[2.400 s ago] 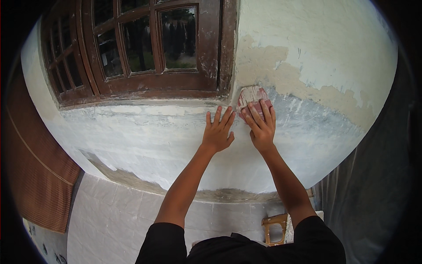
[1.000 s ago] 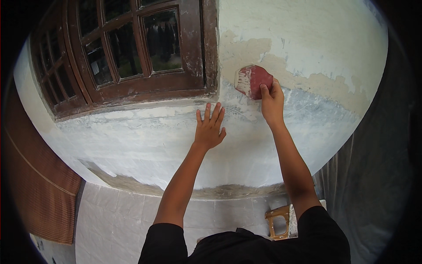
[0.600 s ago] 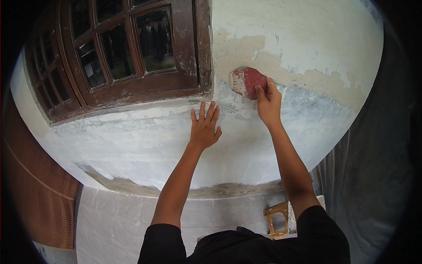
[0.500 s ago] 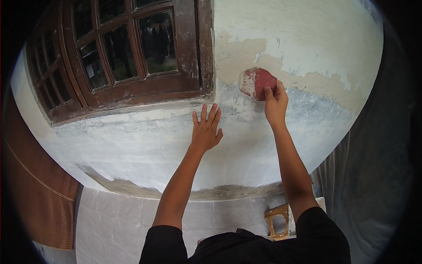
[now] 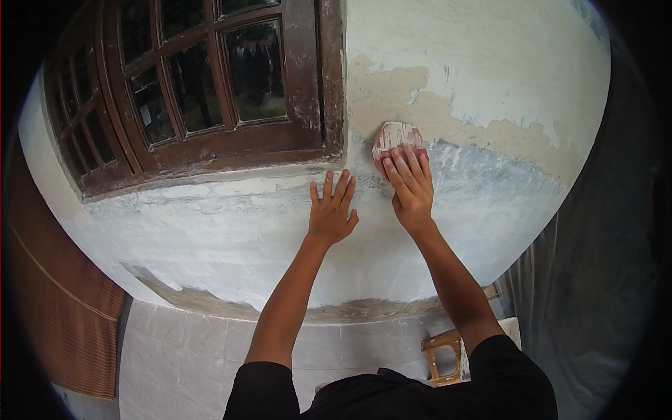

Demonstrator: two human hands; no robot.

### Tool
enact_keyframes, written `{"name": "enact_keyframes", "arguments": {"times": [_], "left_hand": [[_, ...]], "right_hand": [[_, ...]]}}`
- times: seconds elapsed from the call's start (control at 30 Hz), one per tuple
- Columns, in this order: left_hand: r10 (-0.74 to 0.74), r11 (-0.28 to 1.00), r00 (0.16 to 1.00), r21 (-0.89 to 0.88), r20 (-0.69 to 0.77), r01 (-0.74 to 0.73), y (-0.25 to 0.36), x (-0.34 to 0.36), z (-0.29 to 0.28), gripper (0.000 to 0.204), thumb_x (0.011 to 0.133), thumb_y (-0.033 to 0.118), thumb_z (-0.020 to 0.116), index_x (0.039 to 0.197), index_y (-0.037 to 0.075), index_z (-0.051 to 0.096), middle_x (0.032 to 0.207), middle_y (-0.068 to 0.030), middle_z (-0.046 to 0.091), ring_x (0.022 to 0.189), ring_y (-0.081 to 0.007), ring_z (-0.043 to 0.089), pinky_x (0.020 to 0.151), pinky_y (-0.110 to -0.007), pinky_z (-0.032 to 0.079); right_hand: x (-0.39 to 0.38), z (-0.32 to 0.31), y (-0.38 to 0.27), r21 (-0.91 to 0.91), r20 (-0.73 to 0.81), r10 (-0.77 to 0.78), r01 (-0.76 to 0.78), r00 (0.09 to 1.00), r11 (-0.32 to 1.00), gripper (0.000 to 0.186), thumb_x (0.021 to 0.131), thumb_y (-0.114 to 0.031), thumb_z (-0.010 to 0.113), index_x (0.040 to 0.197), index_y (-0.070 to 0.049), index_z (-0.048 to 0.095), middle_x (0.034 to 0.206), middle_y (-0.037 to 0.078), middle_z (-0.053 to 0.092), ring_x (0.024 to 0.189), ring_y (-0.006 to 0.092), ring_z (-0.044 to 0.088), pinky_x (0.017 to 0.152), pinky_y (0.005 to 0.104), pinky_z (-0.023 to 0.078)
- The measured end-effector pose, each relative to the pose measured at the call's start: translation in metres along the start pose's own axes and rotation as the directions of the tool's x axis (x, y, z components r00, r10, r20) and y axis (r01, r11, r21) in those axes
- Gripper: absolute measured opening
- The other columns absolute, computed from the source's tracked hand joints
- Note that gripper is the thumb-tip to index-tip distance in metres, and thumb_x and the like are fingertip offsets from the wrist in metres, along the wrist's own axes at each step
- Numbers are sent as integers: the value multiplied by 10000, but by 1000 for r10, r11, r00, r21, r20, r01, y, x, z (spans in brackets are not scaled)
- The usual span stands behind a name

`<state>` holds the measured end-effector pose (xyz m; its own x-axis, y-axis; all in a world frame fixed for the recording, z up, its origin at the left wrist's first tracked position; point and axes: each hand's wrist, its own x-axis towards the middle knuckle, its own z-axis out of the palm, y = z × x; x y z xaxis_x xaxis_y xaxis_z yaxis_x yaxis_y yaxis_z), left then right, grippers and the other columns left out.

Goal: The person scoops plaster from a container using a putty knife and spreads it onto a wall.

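Observation:
My right hand (image 5: 412, 190) grips a red putty spreader (image 5: 397, 133) against the wall (image 5: 280, 245), just right of the window's lower corner. The fingers lie over its face, and the thumb is mostly hidden. Whitish filler coats the spreader's upper end. Flat against the wall below the window, my left hand (image 5: 332, 215) has its fingers spread and holds nothing. Around both hands the wall is smeared white and grey. A rough beige patch (image 5: 399, 87) and cream paint show above the spreader.
A brown wooden window (image 5: 297, 129) with glass panes fills the upper left. Grey tiles (image 5: 175, 350) cover the floor under the wall. By my right arm stands a yellow-brown stool-like thing (image 5: 427, 345). A brown ribbed sheet (image 5: 63, 308) hangs at left, dark sheeting (image 5: 595, 245) at right.
My right hand has moved left and slightly down, and the spreader has turned so its coated end points up. Its fingers now lie over the face. My left hand is nearly still.

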<state>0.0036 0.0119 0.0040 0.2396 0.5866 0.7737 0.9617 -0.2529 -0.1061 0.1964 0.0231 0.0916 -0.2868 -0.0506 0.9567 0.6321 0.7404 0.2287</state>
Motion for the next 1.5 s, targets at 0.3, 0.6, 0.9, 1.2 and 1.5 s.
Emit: {"name": "enact_keyframes", "arguments": {"times": [0.3, 0.6, 0.9, 1.2, 1.5], "left_hand": [[11, 1000, 997, 11, 76, -12, 1, -1, -3, 749, 817, 341, 553, 1449, 56, 270, 1546, -127, 146, 1419, -399, 68, 1069, -654, 29], [39, 998, 999, 43, 29, -40, -4, -2, -1, 741, 822, 349, 541, 1447, 56, 272, 1545, -129, 150, 1420, -401, 61, 1072, -650, 25], [18, 1000, 999, 22, 35, -19, -1, -1, 2, 738, 823, 341, 536, 1450, 57, 268, 1547, -136, 142, 1421, -404, 52, 1066, -657, 21], [-14, 1000, 1000, -4, 16, 14, -1, -1, -1, 736, 824, 315, 535, 1473, 128, 242, 1563, -54, 112, 1432, -336, 67, 1095, -620, 66], [21, 1000, 1000, -4, 4, -21, -3, -4, 0, 757, 818, 313, 556, 1463, 76, 239, 1551, -112, 144, 1423, -391, 65, 1070, -652, 30]], "right_hand": [[-18, 37, 3, -31, -19, 59, -59, 998, 998, 444, 741, 55, 548, 1158, -62, 647, 1254, 107, 592, 1245, 339, 485, 1072, 508, 288], [-15, 10, -18, 41, -92, 131, -128, 987, 991, 508, 718, 104, 515, 1178, -74, 640, 1275, 107, 580, 1271, 371, 452, 1081, 552, 240], [-27, 2, -10, 33, -34, 93, -92, 995, 995, 480, 712, 107, 528, 1153, -46, 641, 1241, 119, 595, 1235, 374, 485, 1066, 540, 288], [36, -19, -1, 839, 286, 805, -542, 520, 53, 241, 964, -78, 462, 1175, 36, 482, 1104, 90, 587, 997, 130, 556, 894, 291, 449], [5, -34, -1, 813, 292, 887, -582, 357, -33, 261, 939, -13, 452, 1185, 53, 508, 1124, 113, 603, 975, 160, 597, 907, 306, 465]]}}
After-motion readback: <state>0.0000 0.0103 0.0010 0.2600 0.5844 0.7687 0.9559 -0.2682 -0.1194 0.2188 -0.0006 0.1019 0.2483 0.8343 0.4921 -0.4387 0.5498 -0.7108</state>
